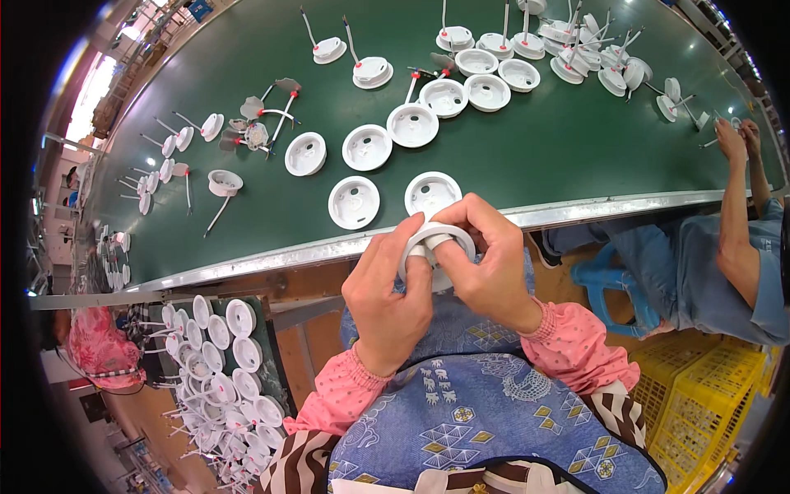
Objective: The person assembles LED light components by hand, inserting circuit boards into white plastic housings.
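Note:
Just off the near edge of the green table, both hands grip a white round cup-shaped housing (pixel 448 230). My left hand (pixel 385 288) closes on its left side, fingers on the outside and thumb reaching inside. From the right, my right hand (pixel 490 265) grips the rim, its thumb also inside. White coverings show on the thumb tips. What lies under the thumbs is hidden. Just beyond my fingers, an open white housing (pixel 433 194) rests on the table, with another housing (pixel 354 202) to its left.
More housings (pixel 367 147) run across the green table (pixel 543 156), beside wired lamp parts (pixel 256 135). Wired white lamps (pixel 373 72) stand farther back. Several more lamps (pixel 247 354) crowd a lower surface at left. At right are a co-worker (pixel 699 247), a blue stool (pixel 605 288) and yellow crates (pixel 699 403).

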Demonstrator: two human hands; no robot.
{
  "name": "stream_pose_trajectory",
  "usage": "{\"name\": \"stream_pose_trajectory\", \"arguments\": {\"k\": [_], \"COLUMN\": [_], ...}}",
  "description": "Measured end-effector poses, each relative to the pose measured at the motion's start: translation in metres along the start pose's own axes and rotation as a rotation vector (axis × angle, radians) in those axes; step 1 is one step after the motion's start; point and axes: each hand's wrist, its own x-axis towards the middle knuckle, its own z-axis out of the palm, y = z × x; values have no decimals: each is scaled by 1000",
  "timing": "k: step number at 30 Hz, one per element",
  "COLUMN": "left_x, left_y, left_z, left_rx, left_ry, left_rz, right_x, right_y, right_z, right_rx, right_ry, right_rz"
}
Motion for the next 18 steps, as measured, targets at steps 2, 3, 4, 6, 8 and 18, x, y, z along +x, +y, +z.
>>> {"name": "stream_pose_trajectory", "arguments": {"k": [2,3,4,6,8,18], "left_x": [0,1,1,6,9,11], "left_y": [-4,-5,-4,0,-5,6], "left_z": [-4,-5,-5,-17,-30,-32], "left_rx": [-20,-179,-345,-447,-550,-162], "left_ry": [-17,-54,-97,-172,-237,-451], "left_rz": [-40,-142,-243,-275,-308,25], "right_x": [0,2,2,1,4,-3], "right_y": [-7,-10,-12,-10,-12,-30], "right_z": [-7,-9,-13,-22,-29,-56], "right_rx": [55,169,278,259,308,455], "right_ry": [-78,-115,-147,-148,-190,-333], "right_rz": [86,160,237,207,191,313]}}
